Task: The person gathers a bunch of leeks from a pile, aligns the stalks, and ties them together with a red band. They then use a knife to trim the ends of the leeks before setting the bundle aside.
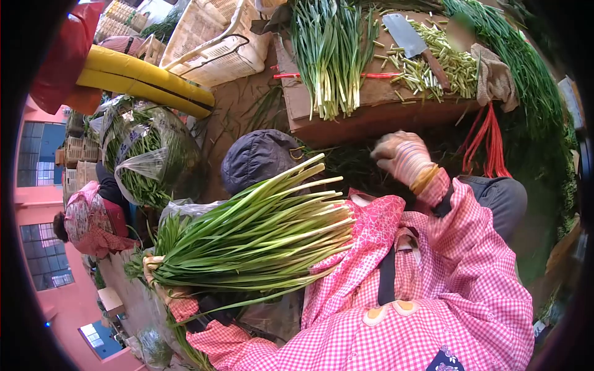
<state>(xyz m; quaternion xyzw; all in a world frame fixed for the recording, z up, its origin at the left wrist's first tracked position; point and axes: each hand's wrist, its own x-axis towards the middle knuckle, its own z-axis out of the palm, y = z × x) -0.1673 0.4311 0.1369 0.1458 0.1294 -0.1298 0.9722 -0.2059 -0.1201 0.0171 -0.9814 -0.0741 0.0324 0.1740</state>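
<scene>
A large bunch of garlic chives [260,235] lies across my lap, pale stem ends toward the right. My left hand [154,272], in a glove, grips its leafy end at the left. My right hand [396,154], in a pale glove with a striped cuff, is raised apart from the bunch, close to the low table's front side. Its fingers look curled in and slightly blurred, with nothing visible in them. On the cardboard-covered table [300,105] another bunch of chives [328,62] rests across a red tie [382,75]. A cleaver [408,40] lies on cut stem ends [458,68].
More long chives [513,49] drape over the table's right side. A cloth [495,74] and red ties [489,145] hang from its edge. A plastic crate [216,43], yellow padded bar [142,77] and bagged greens [148,154] stand left. Another person [93,216] is beyond.
</scene>
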